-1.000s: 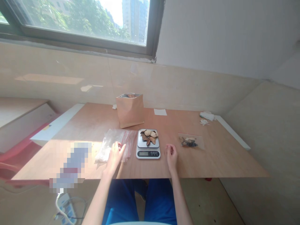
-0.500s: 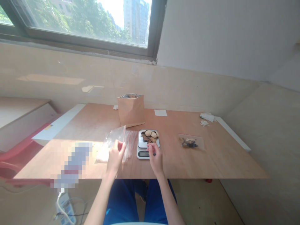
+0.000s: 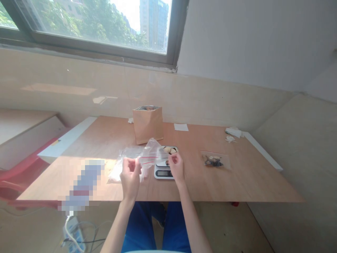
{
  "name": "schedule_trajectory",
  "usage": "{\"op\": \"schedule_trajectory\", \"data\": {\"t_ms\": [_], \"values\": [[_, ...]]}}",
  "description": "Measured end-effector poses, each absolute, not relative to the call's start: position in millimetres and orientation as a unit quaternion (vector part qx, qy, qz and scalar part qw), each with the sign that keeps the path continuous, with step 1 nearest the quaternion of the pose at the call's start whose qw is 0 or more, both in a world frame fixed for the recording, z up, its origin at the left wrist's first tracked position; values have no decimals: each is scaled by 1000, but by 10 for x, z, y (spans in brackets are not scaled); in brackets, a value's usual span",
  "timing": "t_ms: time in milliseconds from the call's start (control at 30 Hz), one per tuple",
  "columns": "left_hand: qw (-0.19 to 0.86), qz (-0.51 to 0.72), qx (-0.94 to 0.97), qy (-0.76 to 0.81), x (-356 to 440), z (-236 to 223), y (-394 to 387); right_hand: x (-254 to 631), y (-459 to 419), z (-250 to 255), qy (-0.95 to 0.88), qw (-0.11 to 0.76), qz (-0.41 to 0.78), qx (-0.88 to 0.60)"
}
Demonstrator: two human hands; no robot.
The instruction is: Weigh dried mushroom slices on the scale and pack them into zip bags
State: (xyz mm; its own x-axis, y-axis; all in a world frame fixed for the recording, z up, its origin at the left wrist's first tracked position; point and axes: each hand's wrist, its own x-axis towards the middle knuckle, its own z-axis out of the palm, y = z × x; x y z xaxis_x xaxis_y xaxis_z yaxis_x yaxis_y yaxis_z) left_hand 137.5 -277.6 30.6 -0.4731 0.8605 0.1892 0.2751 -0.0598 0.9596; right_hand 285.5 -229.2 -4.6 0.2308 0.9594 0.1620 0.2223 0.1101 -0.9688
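Dark-framed window (image 3: pixel 102 40) at upper left, daylight coming through; green trees (image 3: pixel 89 21) and a high-rise (image 3: pixel 155 26) outside. Beige, glossy lower wall (image 3: pixel 200 98), pale sunlit patches at left; plain grey-white wall (image 3: pixel 244 42) above. Wood-topped table (image 3: pixel 252 175) below, its left side sunlit. Second table (image 3: pixel 23 121) at far left, red chair (image 3: pixel 31 160) near it. Dull tan floor (image 3: pixel 223 228), shaded beneath the tabletop.
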Motion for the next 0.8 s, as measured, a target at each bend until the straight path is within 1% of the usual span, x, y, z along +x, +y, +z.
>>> {"op": "schedule_trajectory", "data": {"t_ms": [133, 200, 300, 367, 433, 567, 800], "values": [[264, 567, 421, 658, 1344, 415, -2765, 3053, -2283, -76, -612, 474, 346, -531], [257, 548, 420, 676, 1325, 463, -2742, 3118, -2299, -74, -638, 469, 306, -529], [239, 502, 443, 703, 1295, 527, -2696, 3182, -2320, -86, -638, 479, 214, -563], [230, 468, 465, 716, 1283, 554, -2661, 3202, -2334, -105, -635, 464, 183, -590], [226, 439, 486, 721, 1283, 561, -2623, 3202, -2354, -123, -619, 426, 180, -635], [231, 398, 511, 726, 1313, 536, -2545, 3137, -2407, -134, -592, 322, 174, -718], [254, 416, 493, 721, 1406, 527, -2442, 2906, -2427, -101, -597, 252, 101, -755]]}}
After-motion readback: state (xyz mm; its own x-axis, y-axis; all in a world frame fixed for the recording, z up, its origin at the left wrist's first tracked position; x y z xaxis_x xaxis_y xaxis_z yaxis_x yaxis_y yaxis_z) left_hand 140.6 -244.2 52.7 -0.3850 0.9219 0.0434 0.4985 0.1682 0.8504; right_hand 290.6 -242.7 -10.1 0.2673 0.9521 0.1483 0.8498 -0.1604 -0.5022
